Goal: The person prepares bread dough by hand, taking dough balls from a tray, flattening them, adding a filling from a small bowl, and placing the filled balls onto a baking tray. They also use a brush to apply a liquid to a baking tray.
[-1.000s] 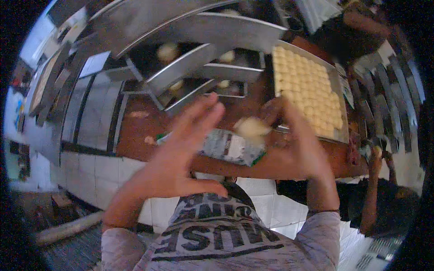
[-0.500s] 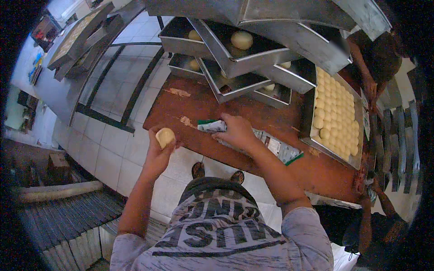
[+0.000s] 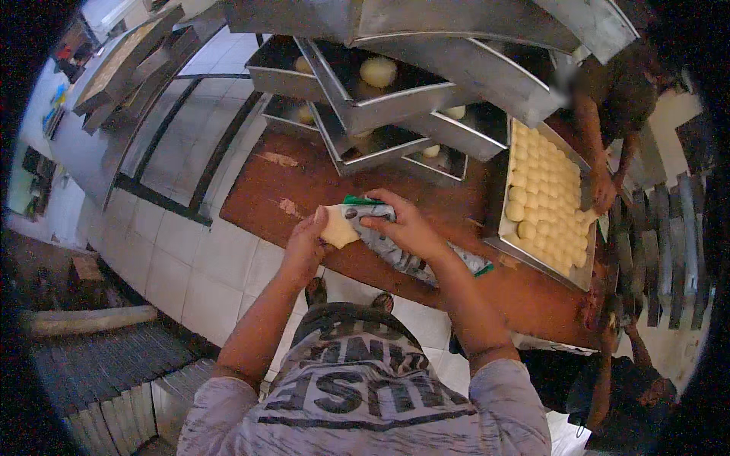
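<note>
My left fingers are closed on flat dough; my right fingers grip the shiny bag, its end maybe touching the dough.

The dough piece is pale yellow, the pouch silvery grey with green ends, the surface reddish brown, the shirt grey with black lettering.

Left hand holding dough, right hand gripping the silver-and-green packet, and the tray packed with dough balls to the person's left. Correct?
The side is wrong: in the head view, the packed tray is to the person's right. The left hand holds dough, the right hand the packet.
</note>
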`<state>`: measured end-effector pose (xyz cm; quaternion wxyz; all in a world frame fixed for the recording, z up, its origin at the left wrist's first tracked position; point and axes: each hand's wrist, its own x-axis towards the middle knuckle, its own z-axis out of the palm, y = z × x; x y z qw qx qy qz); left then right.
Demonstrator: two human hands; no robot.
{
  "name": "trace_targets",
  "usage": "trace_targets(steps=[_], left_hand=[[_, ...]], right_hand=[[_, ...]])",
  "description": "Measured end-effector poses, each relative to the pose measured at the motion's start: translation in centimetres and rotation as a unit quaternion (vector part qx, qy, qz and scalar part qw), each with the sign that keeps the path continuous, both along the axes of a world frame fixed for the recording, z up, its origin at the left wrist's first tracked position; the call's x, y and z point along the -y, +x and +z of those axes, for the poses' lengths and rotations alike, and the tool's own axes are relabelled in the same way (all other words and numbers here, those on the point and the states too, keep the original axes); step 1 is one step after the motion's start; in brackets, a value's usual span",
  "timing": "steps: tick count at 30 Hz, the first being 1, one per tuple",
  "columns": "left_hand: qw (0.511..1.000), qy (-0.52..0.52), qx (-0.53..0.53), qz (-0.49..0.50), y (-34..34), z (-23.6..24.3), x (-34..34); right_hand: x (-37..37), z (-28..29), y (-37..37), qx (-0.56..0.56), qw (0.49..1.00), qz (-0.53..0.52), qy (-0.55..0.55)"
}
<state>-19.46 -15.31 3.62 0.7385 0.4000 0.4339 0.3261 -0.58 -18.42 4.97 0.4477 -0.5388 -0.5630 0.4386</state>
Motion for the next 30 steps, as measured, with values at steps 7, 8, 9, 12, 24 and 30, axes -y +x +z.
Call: trace_targets(steps=[7, 8, 9, 12, 24, 30], left_hand=[[0.997, 0.061, 0.039, 0.014, -2.8, -2.8, -0.3], [0.997, 0.059, 0.05, 0.017, -2.6, -3.1, -0.2], [0.996, 0.058, 0.06, 0.019, -2.5, -3.2, -0.1], [0.993, 0.069, 0.088, 0.032, -2.0, -3.0, -0.2], [0.957, 0.065, 0.28, 0.027, -3.3, 4.8, 1.5], [0.913, 0.4, -0.069, -0.031, 0.3, 7.3, 3.2]], right_hand=[[-1.0, 0.7, -2.6, 0.196, 0.98, 0.007, 0.029], [-1.0, 0.4, -2.6, 0.203, 0.978, -0.008, 0.05], [-1.2, 0.1, -2.6, 0.204, 0.978, -0.006, 0.049], [-1.6, -0.8, -2.3, 0.235, 0.972, 0.002, 0.03], [-0.7, 6.7, -3.9, 0.325, 0.931, 0.015, 0.167], [0.7, 8.2, -1.7, 0.244, 0.93, -0.034, 0.271]])
